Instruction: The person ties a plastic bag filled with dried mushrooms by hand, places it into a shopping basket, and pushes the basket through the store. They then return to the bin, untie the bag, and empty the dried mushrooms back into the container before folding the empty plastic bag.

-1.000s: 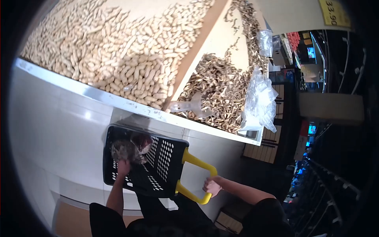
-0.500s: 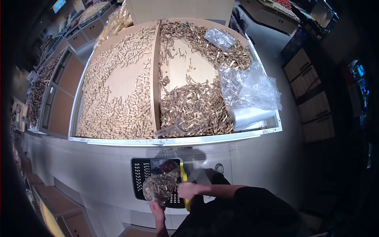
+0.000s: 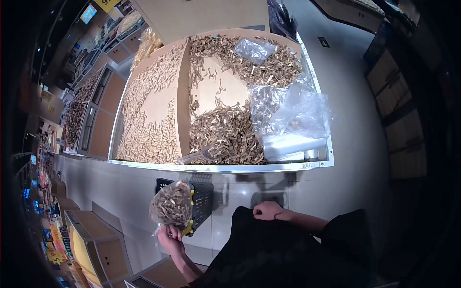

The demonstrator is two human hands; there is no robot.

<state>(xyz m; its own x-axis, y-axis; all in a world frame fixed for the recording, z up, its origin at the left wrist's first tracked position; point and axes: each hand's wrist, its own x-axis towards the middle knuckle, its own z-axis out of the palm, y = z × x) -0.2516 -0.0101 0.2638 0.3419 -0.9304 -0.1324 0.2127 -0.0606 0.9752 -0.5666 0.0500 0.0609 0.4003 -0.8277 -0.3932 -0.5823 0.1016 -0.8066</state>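
My left hand [image 3: 171, 238] is closed round the gathered neck of a clear plastic bag of dried mushrooms [image 3: 171, 205]. The full part of the bag points away from me and overlaps a black shopping basket [image 3: 203, 202] with yellow handle parts. Most of the basket's inside is hidden behind the bag. My right hand [image 3: 268, 211] is in front of my body, right of the basket, with its fingers curled in and nothing showing in them.
A white-edged bin [image 3: 221, 167] stands ahead, split by a wooden divider [image 3: 183, 103]. Peanuts [image 3: 144, 139] lie left, loose dried mushrooms [image 3: 225, 134] and a clear scoop [image 3: 194, 156] right. Plastic bags [image 3: 293, 113] cover its right side. A wooden cabinet [image 3: 98, 235] stands lower left.
My left hand and the bag have moved left and slightly up. My right hand has left the basket's yellow handle and moved right. The view has turned, and the basket now shows its side.
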